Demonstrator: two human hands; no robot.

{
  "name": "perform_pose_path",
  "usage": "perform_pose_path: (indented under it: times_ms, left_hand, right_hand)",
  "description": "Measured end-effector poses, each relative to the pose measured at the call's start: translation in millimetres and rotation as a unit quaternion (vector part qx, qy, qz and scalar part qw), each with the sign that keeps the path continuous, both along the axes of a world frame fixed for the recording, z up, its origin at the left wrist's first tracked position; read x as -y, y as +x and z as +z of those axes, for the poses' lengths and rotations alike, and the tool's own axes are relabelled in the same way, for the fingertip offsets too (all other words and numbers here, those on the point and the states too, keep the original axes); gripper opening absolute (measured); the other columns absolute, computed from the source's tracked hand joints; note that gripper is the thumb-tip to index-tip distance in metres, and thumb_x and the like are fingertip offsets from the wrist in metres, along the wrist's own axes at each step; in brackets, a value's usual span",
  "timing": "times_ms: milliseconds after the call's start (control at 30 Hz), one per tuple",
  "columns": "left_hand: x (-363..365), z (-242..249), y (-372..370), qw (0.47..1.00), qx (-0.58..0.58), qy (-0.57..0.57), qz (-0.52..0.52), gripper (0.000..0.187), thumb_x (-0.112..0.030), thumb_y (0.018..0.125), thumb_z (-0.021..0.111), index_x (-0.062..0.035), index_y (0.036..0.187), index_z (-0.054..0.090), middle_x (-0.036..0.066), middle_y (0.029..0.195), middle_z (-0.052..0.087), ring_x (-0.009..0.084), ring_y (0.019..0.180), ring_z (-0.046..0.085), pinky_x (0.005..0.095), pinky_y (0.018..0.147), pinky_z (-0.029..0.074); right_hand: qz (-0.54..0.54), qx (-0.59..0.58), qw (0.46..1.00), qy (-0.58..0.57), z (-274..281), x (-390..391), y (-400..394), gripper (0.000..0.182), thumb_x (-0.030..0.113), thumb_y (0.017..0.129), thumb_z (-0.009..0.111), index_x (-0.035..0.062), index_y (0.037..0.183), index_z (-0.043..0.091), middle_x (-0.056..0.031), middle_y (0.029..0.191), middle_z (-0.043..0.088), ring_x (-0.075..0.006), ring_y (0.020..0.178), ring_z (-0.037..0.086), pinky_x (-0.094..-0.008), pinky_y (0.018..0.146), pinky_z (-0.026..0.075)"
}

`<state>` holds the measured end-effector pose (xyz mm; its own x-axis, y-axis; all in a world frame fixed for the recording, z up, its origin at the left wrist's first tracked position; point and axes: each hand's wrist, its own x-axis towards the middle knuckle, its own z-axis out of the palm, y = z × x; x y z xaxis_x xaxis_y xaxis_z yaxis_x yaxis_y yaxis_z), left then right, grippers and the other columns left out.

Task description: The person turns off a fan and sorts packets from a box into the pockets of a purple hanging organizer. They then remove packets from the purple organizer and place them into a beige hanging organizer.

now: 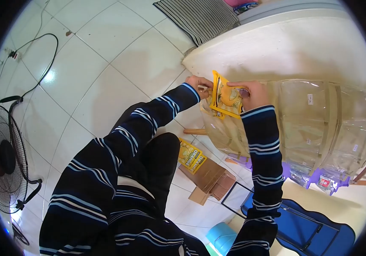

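My right hand (pixel 255 94) grips a yellow packet (pixel 229 97) with an orange fruit printed on it, thumb along its top edge. At the packet's left edge is my left hand (pixel 198 85), its fingers curled together; what they pinch is too small to make out. Below the held packet, a bit of yellow packaging (pixel 217 114) shows, partly hidden. Both hands are over the near end of a long surface covered in clear plastic (pixel 302 111).
An open cardboard box (pixel 208 176) on the tiled floor has yellow packets marked ORANGE (pixel 192 157) at one end. A standing fan (pixel 4 158) is at left, a striped mat (pixel 200 19) at top. Lower right are a blue folding table (pixel 315 228) and a light-blue bucket (pixel 221 237).
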<state>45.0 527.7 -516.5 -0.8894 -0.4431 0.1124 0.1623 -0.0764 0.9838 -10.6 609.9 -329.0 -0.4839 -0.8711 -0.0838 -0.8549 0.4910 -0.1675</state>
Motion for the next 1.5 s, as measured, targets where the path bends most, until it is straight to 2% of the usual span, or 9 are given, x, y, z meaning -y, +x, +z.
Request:
perform_pose_path:
  times_ms: [367,633,833,967,1067,1133,1333,1400,1500]
  left_hand:
    - [1.9,23.7,6.1,0.997,0.079,0.019,-0.018,0.024,-0.002,0.062,0.055,0.0,0.086,0.058,0.011,0.084,0.058,0.0177,0.081,0.055,0.0277,0.078,0.043]
    - [1.5,31.7,3.4,0.995,0.099,0.006,0.018,0.022,-0.002,0.06,0.056,-0.0011,0.082,0.059,0.01,0.083,0.059,0.0183,0.083,0.057,0.0266,0.075,0.045]
    - [2.5,28.4,3.0,0.999,0.045,-0.018,0.024,0.019,-0.002,0.063,0.054,-0.0028,0.081,0.059,0.009,0.081,0.06,0.019,0.084,0.057,0.0251,0.072,0.045]
    - [3.9,29.4,1.3,0.998,0.057,-0.012,0.023,0.017,-0.001,0.064,0.053,-0.002,0.081,0.057,0.01,0.083,0.059,0.0197,0.083,0.057,0.0253,0.074,0.044]
    - [-2.0,25.1,-0.6,0.999,0.019,0.003,0.039,0.016,0.001,0.066,0.051,-0.0021,0.082,0.054,0.011,0.084,0.058,0.0208,0.083,0.056,0.0269,0.076,0.044]
    - [-2.0,24.9,-1.3,0.999,-0.001,0.014,0.046,0.015,0.002,0.067,0.051,-0.0025,0.082,0.053,0.011,0.085,0.058,0.0215,0.084,0.056,0.0279,0.077,0.044]
    - [0.6,28.4,3.7,0.997,0.006,-0.003,0.076,0.009,-0.004,0.066,0.051,-0.0054,0.075,0.051,0.012,0.08,0.058,0.0255,0.079,0.057,0.0293,0.069,0.046]
    - [3.7,29.8,6.1,0.991,0.033,-0.126,-0.004,0.014,0.002,0.067,0.051,-0.0045,0.079,0.048,0.012,0.084,0.057,0.0228,0.089,0.054,0.0297,0.075,0.045]
    - [0.1,27.8,5.0,0.989,0.026,-0.144,0.018,0.014,0.001,0.066,0.051,-0.0032,0.079,0.049,0.01,0.084,0.057,0.0235,0.088,0.054,0.0293,0.075,0.045]
  right_hand:
    - [0.046,-0.031,0.998,0.029,-14.2,-41.7,11.8,0.028,-0.007,0.059,0.05,0.0072,0.079,0.062,-0.0121,0.075,0.058,-0.0287,0.068,0.054,-0.0336,0.067,0.043]
    - [-0.051,0.043,0.99,0.125,-10.1,-23.3,6.1,0.022,-0.003,0.057,0.057,0.0069,0.076,0.063,-0.0136,0.074,0.058,-0.0272,0.071,0.054,-0.0317,0.069,0.043]
    - [-0.031,0.052,0.969,0.238,-19.4,-2.5,-8.8,0.017,0.003,0.055,0.062,0.0068,0.071,0.063,-0.0142,0.074,0.058,-0.027,0.072,0.055,-0.0289,0.068,0.044]
    - [-0.007,0.151,0.968,0.201,-10.8,-2.9,-16.4,0.012,0.004,0.055,0.063,0.0066,0.067,0.062,-0.0135,0.071,0.058,-0.0267,0.07,0.054,-0.0301,0.066,0.044]
    - [0.025,0.083,0.97,0.225,-14.2,-5.1,-13.6,0.014,0.005,0.056,0.063,0.0069,0.07,0.062,-0.0126,0.072,0.057,-0.027,0.071,0.053,-0.0314,0.066,0.043]
    - [0.052,0.053,0.988,0.135,-17.7,-8.2,-13.5,0.02,0.006,0.057,0.063,0.0076,0.077,0.061,-0.0128,0.078,0.056,-0.0274,0.076,0.052,-0.0314,0.069,0.043]
    - [0.011,-0.049,0.989,0.138,-26.3,-9.2,-9.7,0.021,0.003,0.062,0.058,0.0106,0.081,0.06,-0.0129,0.083,0.054,-0.0277,0.08,0.051,-0.0324,0.073,0.041]
    - [-0.004,-0.03,0.992,0.12,-23.7,-9.6,-13.8,0.022,0.002,0.062,0.058,0.0116,0.082,0.06,-0.0125,0.083,0.054,-0.0277,0.079,0.051,-0.0327,0.073,0.041]
    - [-0.009,-0.014,0.989,0.144,-20.3,-6.8,-13.6,0.023,0.002,0.063,0.058,0.0133,0.083,0.06,-0.0121,0.081,0.054,-0.0278,0.079,0.051,-0.033,0.073,0.041]
